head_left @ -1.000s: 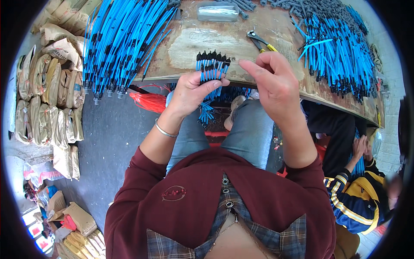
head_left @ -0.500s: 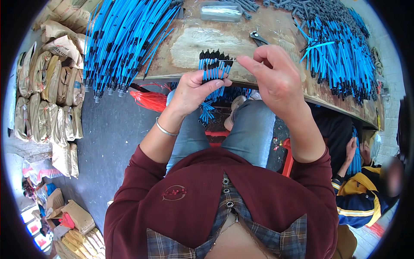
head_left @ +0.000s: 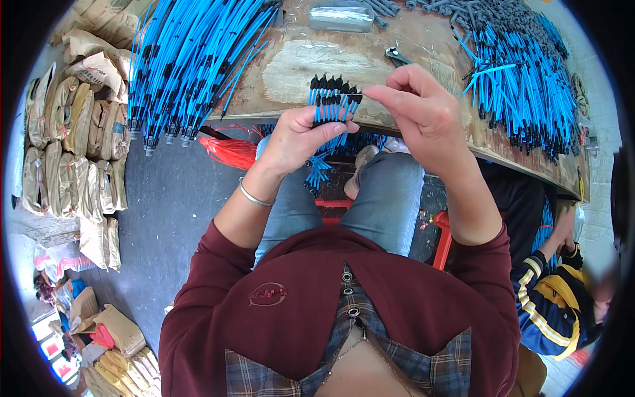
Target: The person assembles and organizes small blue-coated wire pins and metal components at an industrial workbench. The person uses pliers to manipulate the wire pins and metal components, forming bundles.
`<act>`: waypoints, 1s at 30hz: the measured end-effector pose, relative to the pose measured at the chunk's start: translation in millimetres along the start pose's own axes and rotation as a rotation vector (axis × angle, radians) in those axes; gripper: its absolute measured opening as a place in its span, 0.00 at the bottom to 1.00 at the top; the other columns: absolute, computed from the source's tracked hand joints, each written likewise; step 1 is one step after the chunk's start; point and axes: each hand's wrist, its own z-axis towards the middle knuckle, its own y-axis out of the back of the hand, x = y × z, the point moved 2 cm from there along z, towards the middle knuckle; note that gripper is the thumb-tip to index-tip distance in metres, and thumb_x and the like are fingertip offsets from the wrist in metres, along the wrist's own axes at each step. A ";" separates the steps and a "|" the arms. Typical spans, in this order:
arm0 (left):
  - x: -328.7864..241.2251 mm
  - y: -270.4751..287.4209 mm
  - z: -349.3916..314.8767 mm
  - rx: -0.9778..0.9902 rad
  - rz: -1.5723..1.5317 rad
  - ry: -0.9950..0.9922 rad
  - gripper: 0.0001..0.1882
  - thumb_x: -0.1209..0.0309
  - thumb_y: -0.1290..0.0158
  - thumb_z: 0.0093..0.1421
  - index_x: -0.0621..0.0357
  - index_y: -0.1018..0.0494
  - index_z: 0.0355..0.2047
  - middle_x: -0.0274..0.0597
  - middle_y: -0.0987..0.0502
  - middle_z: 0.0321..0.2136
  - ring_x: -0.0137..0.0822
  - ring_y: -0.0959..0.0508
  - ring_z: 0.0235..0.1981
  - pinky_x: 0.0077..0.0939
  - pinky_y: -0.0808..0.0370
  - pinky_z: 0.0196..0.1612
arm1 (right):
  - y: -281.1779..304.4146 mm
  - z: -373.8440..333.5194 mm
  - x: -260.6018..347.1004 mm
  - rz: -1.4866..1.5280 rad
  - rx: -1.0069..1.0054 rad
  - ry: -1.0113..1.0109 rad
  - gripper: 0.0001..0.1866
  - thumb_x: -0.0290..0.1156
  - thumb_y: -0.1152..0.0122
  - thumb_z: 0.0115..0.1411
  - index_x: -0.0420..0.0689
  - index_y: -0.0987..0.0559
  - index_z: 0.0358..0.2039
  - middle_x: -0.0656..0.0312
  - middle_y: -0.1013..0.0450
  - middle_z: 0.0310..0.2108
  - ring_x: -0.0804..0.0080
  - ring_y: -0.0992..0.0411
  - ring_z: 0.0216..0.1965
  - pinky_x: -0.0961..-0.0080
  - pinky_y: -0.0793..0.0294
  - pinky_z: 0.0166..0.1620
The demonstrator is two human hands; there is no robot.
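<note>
My left hand (head_left: 296, 137) is closed around a bundle of thin blue tubes with black tips (head_left: 334, 106). The tips stand up in rows above my thumb, and the lower ends hang down between my knees. My right hand (head_left: 423, 109) is just right of the tips, thumb and forefinger pinched together. Whatever lies between those fingertips is too fine to make out. Beyond my right hand, pliers with dark handles (head_left: 397, 57) lie on the wooden table (head_left: 297, 76).
A big heap of blue tubes (head_left: 192, 59) overhangs the table's left edge; another pile (head_left: 522, 92) covers the right side. A clear box of thin white pieces (head_left: 340, 16) stands at the back. Red strands (head_left: 228, 152) hang below. A co-worker (head_left: 552, 304) sits at right.
My left hand and the bundle have shifted slightly right. My right hand is still pinched close to the tips. The co-worker's arms at right have moved.
</note>
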 end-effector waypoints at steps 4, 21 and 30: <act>-1.8 -0.6 -0.5 0.009 -0.014 0.001 0.10 0.80 0.51 0.57 0.65 0.27 0.39 0.41 0.22 0.33 0.29 0.24 0.38 0.22 0.28 0.44 | -0.6 2.2 1.4 0.031 0.011 0.002 0.13 0.16 0.44 0.48 0.41 0.22 0.35 0.59 0.33 0.27 0.69 0.32 0.28 0.79 0.33 0.30; -5.3 -0.8 1.8 0.062 0.038 0.041 0.10 0.81 0.51 0.56 0.65 0.27 0.40 0.43 0.22 0.33 0.30 0.23 0.38 0.23 0.27 0.44 | -2.6 5.8 -6.4 0.139 0.061 -0.023 0.13 0.16 0.44 0.49 0.41 0.22 0.35 0.61 0.33 0.27 0.69 0.33 0.28 0.80 0.34 0.31; -3.2 -0.1 1.1 0.072 -0.082 0.083 0.11 0.81 0.51 0.57 0.64 0.28 0.41 0.45 0.22 0.33 0.33 0.23 0.38 0.24 0.27 0.44 | -2.6 4.0 -10.1 0.201 0.066 -0.060 0.13 0.16 0.44 0.49 0.42 0.22 0.36 0.61 0.33 0.27 0.70 0.33 0.28 0.80 0.34 0.31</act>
